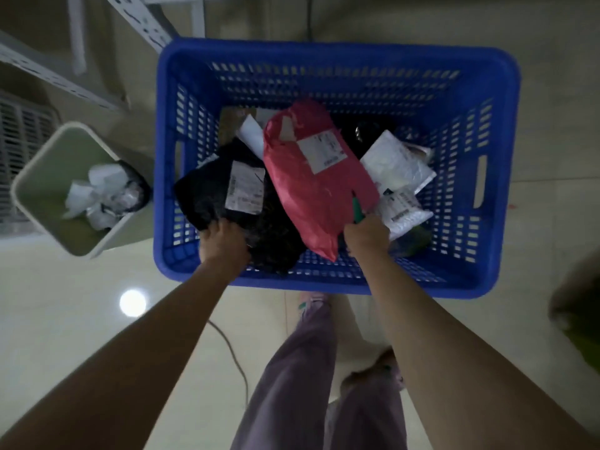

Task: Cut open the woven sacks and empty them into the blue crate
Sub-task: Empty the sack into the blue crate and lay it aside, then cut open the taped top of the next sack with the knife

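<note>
The blue crate (337,56) stands on the floor in front of me and holds several mailer parcels. A black parcel (207,193) with a white label lies at its left; my left hand (224,241) grips that parcel's near edge. A red parcel (311,177) with a white label lies across the middle. My right hand (367,237) holds a green-handled cutter (357,209) against the red parcel's near right edge. White parcels (396,167) lie at the crate's right. No woven sack is plainly visible.
A pale green waste bin (42,177) with crumpled white wrapping stands left of the crate. White slotted shelf rails (48,69) run at the upper left. A cable (230,349) lies on the tiled floor by my legs. A blurred green-dark object (578,319) sits at the right edge.
</note>
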`<action>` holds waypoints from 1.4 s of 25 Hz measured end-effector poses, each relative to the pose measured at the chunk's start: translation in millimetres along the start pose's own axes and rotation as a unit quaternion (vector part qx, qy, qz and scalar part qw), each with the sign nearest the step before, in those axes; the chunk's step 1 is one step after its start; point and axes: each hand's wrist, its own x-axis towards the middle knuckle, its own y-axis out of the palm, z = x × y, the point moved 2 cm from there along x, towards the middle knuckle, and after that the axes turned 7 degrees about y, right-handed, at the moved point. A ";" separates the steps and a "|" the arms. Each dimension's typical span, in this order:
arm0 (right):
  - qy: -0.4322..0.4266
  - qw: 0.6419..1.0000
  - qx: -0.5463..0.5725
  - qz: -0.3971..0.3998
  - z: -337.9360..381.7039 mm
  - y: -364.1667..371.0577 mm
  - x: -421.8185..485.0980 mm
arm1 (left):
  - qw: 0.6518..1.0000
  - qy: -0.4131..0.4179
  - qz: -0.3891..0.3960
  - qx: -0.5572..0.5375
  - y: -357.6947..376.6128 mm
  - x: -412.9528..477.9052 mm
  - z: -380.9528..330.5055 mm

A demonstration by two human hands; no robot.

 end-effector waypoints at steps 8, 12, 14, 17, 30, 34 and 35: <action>0.074 0.987 0.140 -0.017 -31.4 -119.8 -84.9 | 0.964 0.099 0.000 -0.247 -83.6 -90.0 -114.1; 0.062 0.983 0.174 -0.014 -52.3 -174.5 -134.9 | 0.951 0.115 -0.020 -0.285 -127.5 -147.9 -156.1; 0.056 0.983 0.176 -0.010 -71.3 -192.8 -153.6 | 0.953 0.126 -0.011 -0.277 -135.0 -170.6 -178.4; 0.057 0.981 0.183 0.011 -109.8 -225.2 -172.4 | 0.956 0.130 -0.011 -0.262 -141.3 -200.8 -220.7; 0.061 0.940 0.333 -0.050 -287.1 -447.0 -156.7 | 0.956 0.271 -0.021 -0.110 -163.5 -315.4 -489.8; 0.069 0.922 0.377 -0.055 -306.1 -489.0 -153.7 | 0.944 0.313 -0.046 -0.096 -197.8 -327.7 -548.4; 0.073 0.918 0.386 -0.057 -307.9 -501.0 -151.4 | 0.941 0.319 -0.049 -0.099 -207.5 -327.9 -562.6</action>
